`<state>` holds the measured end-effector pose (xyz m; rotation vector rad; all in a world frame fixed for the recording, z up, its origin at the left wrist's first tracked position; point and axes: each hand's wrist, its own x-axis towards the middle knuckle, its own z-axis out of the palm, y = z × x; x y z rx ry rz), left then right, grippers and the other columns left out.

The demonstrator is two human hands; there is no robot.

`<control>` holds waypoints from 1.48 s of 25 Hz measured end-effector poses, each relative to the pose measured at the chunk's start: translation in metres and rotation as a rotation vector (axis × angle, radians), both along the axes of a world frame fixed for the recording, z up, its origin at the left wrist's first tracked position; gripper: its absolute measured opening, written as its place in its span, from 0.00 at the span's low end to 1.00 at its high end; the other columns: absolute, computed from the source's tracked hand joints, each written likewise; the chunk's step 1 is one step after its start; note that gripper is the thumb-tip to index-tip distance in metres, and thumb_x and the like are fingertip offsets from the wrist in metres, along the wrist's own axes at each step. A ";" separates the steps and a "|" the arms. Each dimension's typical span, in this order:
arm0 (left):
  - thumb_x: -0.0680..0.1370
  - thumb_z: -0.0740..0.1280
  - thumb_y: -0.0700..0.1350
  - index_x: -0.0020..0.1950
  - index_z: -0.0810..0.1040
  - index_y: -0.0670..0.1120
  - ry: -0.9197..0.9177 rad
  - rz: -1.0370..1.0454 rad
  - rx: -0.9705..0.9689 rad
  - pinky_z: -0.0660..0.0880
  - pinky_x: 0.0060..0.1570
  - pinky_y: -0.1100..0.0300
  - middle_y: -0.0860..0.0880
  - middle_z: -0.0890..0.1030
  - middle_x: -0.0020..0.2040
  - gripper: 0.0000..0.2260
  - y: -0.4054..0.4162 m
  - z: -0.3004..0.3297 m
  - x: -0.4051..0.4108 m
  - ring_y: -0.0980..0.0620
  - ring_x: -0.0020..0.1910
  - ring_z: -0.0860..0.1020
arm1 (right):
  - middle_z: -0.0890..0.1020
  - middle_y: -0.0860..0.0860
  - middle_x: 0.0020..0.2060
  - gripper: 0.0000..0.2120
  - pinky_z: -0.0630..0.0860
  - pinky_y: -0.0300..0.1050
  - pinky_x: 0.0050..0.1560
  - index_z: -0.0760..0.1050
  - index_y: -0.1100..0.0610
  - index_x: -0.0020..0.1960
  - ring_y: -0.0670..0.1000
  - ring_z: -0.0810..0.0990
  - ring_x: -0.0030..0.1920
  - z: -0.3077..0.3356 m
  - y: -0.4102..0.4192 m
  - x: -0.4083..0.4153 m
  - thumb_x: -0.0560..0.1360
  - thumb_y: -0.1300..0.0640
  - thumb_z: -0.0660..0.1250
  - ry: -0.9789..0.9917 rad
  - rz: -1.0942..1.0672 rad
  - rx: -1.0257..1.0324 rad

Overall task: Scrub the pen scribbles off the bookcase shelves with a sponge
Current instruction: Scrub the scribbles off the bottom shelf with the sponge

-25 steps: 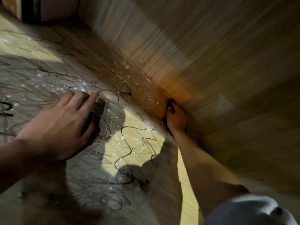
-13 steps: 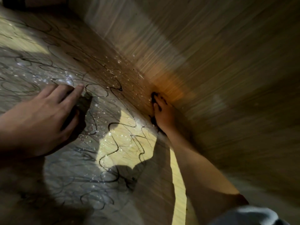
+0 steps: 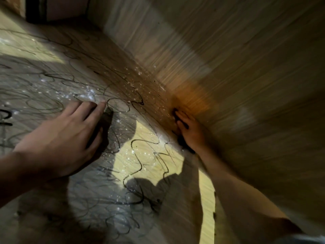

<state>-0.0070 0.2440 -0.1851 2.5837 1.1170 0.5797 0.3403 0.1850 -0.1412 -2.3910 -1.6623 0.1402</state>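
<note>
From the head view, a pale wood-grain bookcase shelf (image 3: 158, 166) fills the lower left, covered with looping black pen scribbles (image 3: 137, 155) and dotted with glistening water droplets (image 3: 133, 152). A patch of bright light falls across its middle, with shadow around it. A wood-grain panel wall (image 3: 237, 67) rises along the right side and meets the shelf in a diagonal inner corner that runs from the upper left down to the right; a warm orange glow sits on it near that corner. At the top left, the shelf ends at a dark gap.

The left hand (image 3: 65, 140) lies palm-down on the shelf, fingers straight and together, pressing a dark flat sponge (image 3: 105, 127) whose edge shows past the fingertips. The sponge sits on the scribbled surface, well apart from the wall. The right hand (image 3: 191, 132) rests in the corner where shelf meets wall, fingers stretched flat and slightly apart, with something dark beneath it that cannot be identified. Between the two hands lies an open stretch of lit, scribbled shelf.
</note>
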 end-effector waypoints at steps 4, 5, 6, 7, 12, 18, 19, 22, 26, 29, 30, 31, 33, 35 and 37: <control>0.78 0.49 0.55 0.73 0.62 0.38 -0.018 0.021 -0.026 0.78 0.47 0.46 0.42 0.73 0.56 0.29 -0.004 0.005 0.002 0.43 0.55 0.69 | 0.65 0.53 0.74 0.21 0.61 0.50 0.71 0.62 0.50 0.75 0.57 0.65 0.71 0.003 -0.008 0.033 0.82 0.54 0.55 -0.007 -0.397 -0.110; 0.78 0.49 0.56 0.74 0.62 0.38 -0.024 0.010 -0.025 0.78 0.49 0.46 0.42 0.72 0.57 0.30 -0.003 0.005 0.002 0.43 0.55 0.69 | 0.64 0.54 0.74 0.22 0.61 0.54 0.71 0.61 0.50 0.76 0.58 0.64 0.71 -0.004 0.009 0.024 0.82 0.53 0.54 0.028 -0.446 -0.097; 0.78 0.48 0.56 0.74 0.61 0.38 -0.035 -0.001 -0.026 0.77 0.51 0.45 0.42 0.72 0.58 0.30 -0.004 0.003 0.001 0.43 0.56 0.69 | 0.63 0.54 0.74 0.22 0.60 0.56 0.72 0.60 0.49 0.76 0.58 0.63 0.72 -0.006 0.023 0.007 0.82 0.53 0.53 0.037 -0.439 -0.090; 0.78 0.48 0.57 0.74 0.61 0.38 -0.039 -0.005 -0.035 0.77 0.53 0.43 0.42 0.71 0.58 0.30 -0.003 0.002 0.000 0.42 0.56 0.69 | 0.60 0.53 0.75 0.22 0.58 0.56 0.73 0.58 0.48 0.76 0.58 0.61 0.73 -0.004 0.034 -0.009 0.82 0.53 0.52 0.034 -0.375 -0.095; 0.79 0.47 0.56 0.74 0.62 0.37 -0.033 0.006 -0.036 0.76 0.54 0.42 0.40 0.71 0.57 0.30 -0.002 0.003 0.004 0.40 0.55 0.70 | 0.57 0.47 0.76 0.23 0.52 0.42 0.72 0.58 0.50 0.76 0.50 0.56 0.75 0.007 -0.011 0.009 0.83 0.57 0.55 0.047 -0.024 -0.161; 0.79 0.46 0.57 0.74 0.62 0.37 -0.064 -0.002 -0.031 0.75 0.56 0.43 0.40 0.72 0.57 0.31 -0.002 0.000 0.004 0.39 0.56 0.71 | 0.52 0.53 0.78 0.24 0.49 0.47 0.74 0.49 0.55 0.78 0.54 0.52 0.76 0.004 0.003 0.020 0.84 0.55 0.48 -0.067 -0.266 -0.270; 0.79 0.46 0.57 0.74 0.62 0.37 -0.067 0.001 -0.029 0.75 0.56 0.43 0.40 0.72 0.57 0.31 -0.002 0.000 0.005 0.40 0.56 0.71 | 0.51 0.51 0.78 0.24 0.49 0.49 0.74 0.48 0.52 0.78 0.53 0.50 0.77 0.004 0.016 0.006 0.84 0.54 0.47 -0.051 -0.217 -0.261; 0.79 0.47 0.56 0.73 0.63 0.36 -0.061 -0.014 -0.034 0.75 0.56 0.44 0.39 0.73 0.56 0.30 -0.002 0.002 0.005 0.40 0.54 0.71 | 0.51 0.46 0.78 0.23 0.47 0.50 0.75 0.51 0.47 0.78 0.48 0.47 0.77 -0.002 0.004 -0.013 0.84 0.53 0.49 0.018 -0.020 -0.187; 0.79 0.46 0.56 0.73 0.63 0.37 -0.074 -0.005 -0.046 0.76 0.55 0.44 0.40 0.73 0.57 0.30 -0.004 0.002 0.003 0.40 0.56 0.71 | 0.54 0.45 0.77 0.23 0.52 0.52 0.75 0.51 0.45 0.77 0.49 0.52 0.77 -0.004 -0.042 0.024 0.83 0.51 0.50 -0.018 -0.111 -0.207; 0.79 0.45 0.58 0.74 0.62 0.38 -0.095 -0.021 -0.051 0.76 0.55 0.44 0.42 0.72 0.58 0.31 -0.002 0.001 0.003 0.41 0.57 0.71 | 0.57 0.50 0.77 0.23 0.57 0.54 0.74 0.53 0.48 0.77 0.54 0.58 0.75 -0.001 -0.015 0.027 0.83 0.55 0.51 0.005 -0.229 -0.213; 0.79 0.45 0.58 0.74 0.61 0.38 -0.092 -0.016 -0.054 0.76 0.55 0.44 0.42 0.72 0.58 0.31 -0.002 0.000 0.002 0.41 0.57 0.71 | 0.59 0.50 0.76 0.23 0.59 0.52 0.72 0.55 0.48 0.77 0.55 0.60 0.74 0.002 -0.010 0.022 0.83 0.57 0.51 0.001 -0.224 -0.221; 0.79 0.45 0.58 0.74 0.61 0.38 -0.083 -0.012 -0.057 0.76 0.55 0.44 0.42 0.72 0.58 0.31 -0.002 0.001 0.001 0.41 0.56 0.71 | 0.63 0.50 0.74 0.22 0.61 0.49 0.70 0.59 0.48 0.76 0.55 0.63 0.72 0.005 -0.012 0.019 0.83 0.58 0.52 0.006 -0.204 -0.180; 0.79 0.45 0.58 0.74 0.62 0.38 -0.074 -0.009 -0.057 0.76 0.55 0.43 0.42 0.72 0.57 0.31 -0.002 0.002 0.002 0.41 0.56 0.70 | 0.71 0.51 0.70 0.19 0.63 0.41 0.64 0.67 0.52 0.72 0.53 0.68 0.69 0.019 -0.030 0.022 0.82 0.61 0.55 0.076 -0.258 0.067; 0.79 0.46 0.57 0.74 0.62 0.37 -0.073 -0.008 -0.070 0.76 0.54 0.42 0.41 0.71 0.57 0.31 -0.003 0.001 0.004 0.40 0.57 0.70 | 0.74 0.54 0.67 0.18 0.64 0.40 0.63 0.69 0.55 0.71 0.54 0.70 0.68 0.030 -0.061 0.037 0.82 0.59 0.57 0.076 -0.437 0.340; 0.79 0.46 0.57 0.73 0.62 0.36 -0.057 -0.007 -0.059 0.76 0.55 0.42 0.40 0.71 0.57 0.31 -0.003 0.001 0.003 0.39 0.57 0.70 | 0.75 0.54 0.65 0.17 0.68 0.44 0.62 0.70 0.52 0.70 0.55 0.73 0.66 0.020 -0.082 0.040 0.82 0.54 0.57 0.092 -0.516 0.294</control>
